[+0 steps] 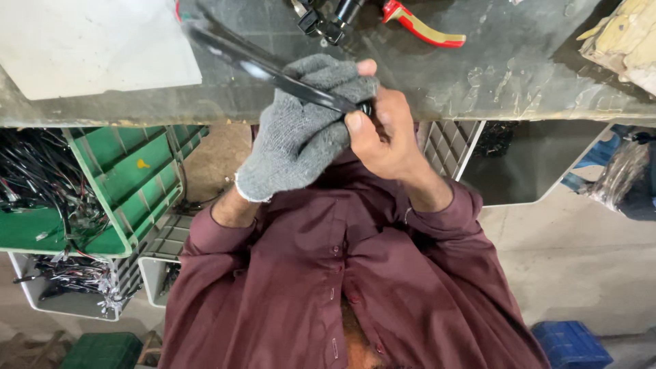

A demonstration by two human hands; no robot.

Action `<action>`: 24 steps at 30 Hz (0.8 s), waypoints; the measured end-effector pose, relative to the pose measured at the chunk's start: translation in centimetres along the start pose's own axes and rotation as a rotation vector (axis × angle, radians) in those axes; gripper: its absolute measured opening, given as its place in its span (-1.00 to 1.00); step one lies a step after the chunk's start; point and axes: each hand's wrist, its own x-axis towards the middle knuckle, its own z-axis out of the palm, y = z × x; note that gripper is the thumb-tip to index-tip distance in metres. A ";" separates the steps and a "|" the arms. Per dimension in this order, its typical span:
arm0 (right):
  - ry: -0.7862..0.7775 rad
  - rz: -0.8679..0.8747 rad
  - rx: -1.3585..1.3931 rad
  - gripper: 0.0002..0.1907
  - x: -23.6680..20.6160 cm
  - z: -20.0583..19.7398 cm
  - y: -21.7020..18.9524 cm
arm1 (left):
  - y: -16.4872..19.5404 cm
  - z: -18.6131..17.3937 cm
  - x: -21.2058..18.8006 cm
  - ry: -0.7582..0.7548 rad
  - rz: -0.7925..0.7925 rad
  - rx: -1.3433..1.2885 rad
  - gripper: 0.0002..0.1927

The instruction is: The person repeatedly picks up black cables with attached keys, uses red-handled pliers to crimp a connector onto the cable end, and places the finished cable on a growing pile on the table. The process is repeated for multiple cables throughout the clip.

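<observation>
Left hand: left hand (301, 130), in a grey knitted glove, is wrapped around the long black glossy metal lever (273, 68).
Right hand: bare right hand (383, 133) pinches the lever's near end, thumb on top.
Lever position: held just above the edge of the worn grey table (519, 75).
Progress: lever in hand; fitting stage cannot be told.
Nearby: red-handled pliers (424, 27); green plastic crate (130, 184) of wires.
</observation>
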 end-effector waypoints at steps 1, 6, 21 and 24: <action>0.015 0.010 0.020 -0.60 0.2 0.0 0.0 | 0.0 -0.2 0.0 0.003 -0.024 -0.045 -0.59; -0.468 -0.047 0.259 -0.51 0.6 -1.8 1.2 | 0.6 -1.6 0.4 -0.093 -0.042 -0.413 -0.69; 0.414 -0.283 -0.053 -0.50 1.3 2.7 1.1 | 0.3 0.5 0.4 0.119 -0.053 -0.244 -0.55; 0.316 -0.538 -0.718 -0.42 3.4 -0.4 -1.9 | 0.4 1.4 0.4 0.334 -0.249 -0.544 -0.66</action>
